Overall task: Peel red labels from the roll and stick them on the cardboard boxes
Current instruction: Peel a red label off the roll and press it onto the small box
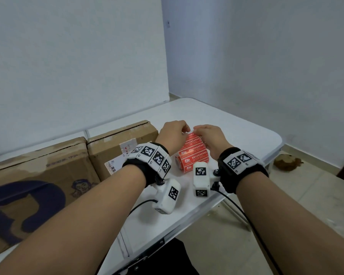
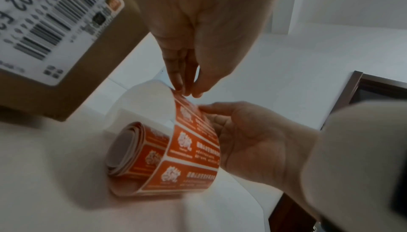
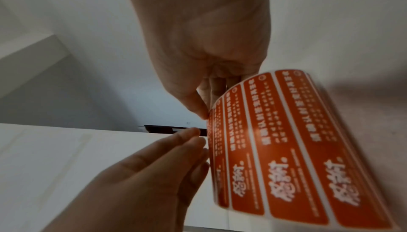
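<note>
A roll of red labels point(image 1: 187, 165) point(image 2: 136, 150) lies on its side on the white table point(image 1: 236, 132). A strip of labels point(image 1: 194, 144) point(image 2: 193, 141) point(image 3: 286, 148) rises from it between my hands. My left hand point(image 1: 187, 130) point(image 2: 187, 93) pinches the strip's top end between thumb and fingertip. My right hand point(image 1: 199, 133) point(image 3: 208, 112) holds the strip's right edge, thumb in front and fingers behind. Two cardboard boxes stand to the left: a small one point(image 1: 119, 143) point(image 2: 99, 61) with a white shipping label, and a large one point(image 1: 38, 175) with blue print.
The boxes sit against the white wall at the table's back left. The table's front edge point(image 1: 187, 221) runs below my wrists, with its right corner beyond the roll. A brown object point(image 1: 288, 161) lies on the tiled floor to the right.
</note>
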`<state>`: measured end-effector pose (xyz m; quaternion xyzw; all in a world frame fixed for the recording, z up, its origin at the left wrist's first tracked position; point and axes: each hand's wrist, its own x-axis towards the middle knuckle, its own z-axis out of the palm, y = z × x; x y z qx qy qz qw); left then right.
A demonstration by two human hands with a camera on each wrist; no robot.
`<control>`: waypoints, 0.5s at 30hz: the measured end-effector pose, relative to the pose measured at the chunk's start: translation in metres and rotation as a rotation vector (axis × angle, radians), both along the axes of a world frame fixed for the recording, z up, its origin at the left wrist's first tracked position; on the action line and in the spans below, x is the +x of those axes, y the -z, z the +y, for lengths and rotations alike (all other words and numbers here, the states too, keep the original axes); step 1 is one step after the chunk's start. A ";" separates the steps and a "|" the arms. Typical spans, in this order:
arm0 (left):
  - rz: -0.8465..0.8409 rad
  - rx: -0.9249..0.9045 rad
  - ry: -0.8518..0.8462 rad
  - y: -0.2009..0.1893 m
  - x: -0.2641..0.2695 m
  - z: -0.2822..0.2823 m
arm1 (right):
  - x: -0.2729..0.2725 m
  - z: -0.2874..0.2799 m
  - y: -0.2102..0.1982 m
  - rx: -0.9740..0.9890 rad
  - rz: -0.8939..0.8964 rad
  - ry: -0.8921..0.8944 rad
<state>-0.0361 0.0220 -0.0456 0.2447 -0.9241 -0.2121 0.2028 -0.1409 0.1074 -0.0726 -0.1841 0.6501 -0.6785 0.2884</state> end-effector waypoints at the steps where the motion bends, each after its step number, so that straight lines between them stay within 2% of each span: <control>1: 0.013 -0.001 0.000 0.001 -0.002 0.002 | 0.001 0.000 -0.002 0.000 0.006 0.014; 7: 0.040 -0.093 0.019 0.002 -0.009 0.010 | 0.000 0.001 -0.006 -0.042 -0.003 0.066; 15: 0.050 -0.170 0.038 0.002 -0.005 0.009 | 0.000 0.003 -0.009 -0.066 -0.058 0.016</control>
